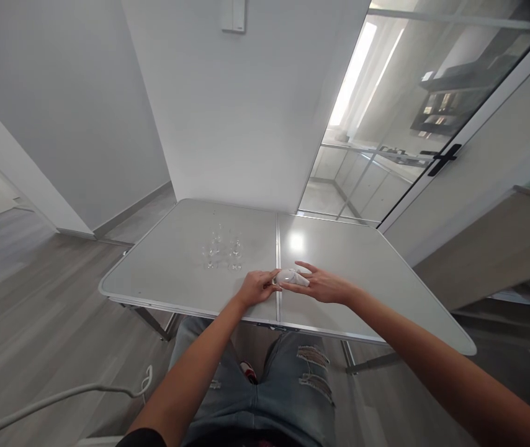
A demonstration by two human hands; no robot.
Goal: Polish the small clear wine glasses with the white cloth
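Over the front middle of the table, my left hand (pixel 260 287) is closed, its fingertips pinching the rim or base end of a small clear glass (pixel 285 277). Something white and soft, like a tissue or cloth (pixel 301 280), lies against the glass on its right side. My right hand (pixel 324 284) grips this white material, with the thumb and one finger on either side and another finger stretched out. Which part of the glass the white material covers is partly hidden. Left of my hands, several small clear glasses (pixel 218 248) stand grouped on the table.
The light folding table (pixel 153 267) has a metal edge and a centre seam (pixel 277 248). A white wall (pixel 237 124) stands behind it. To the right is a glass door (pixel 367 124) with a black handle (pixel 444 160). A pale cable (pixel 83 390) hangs at lower left.
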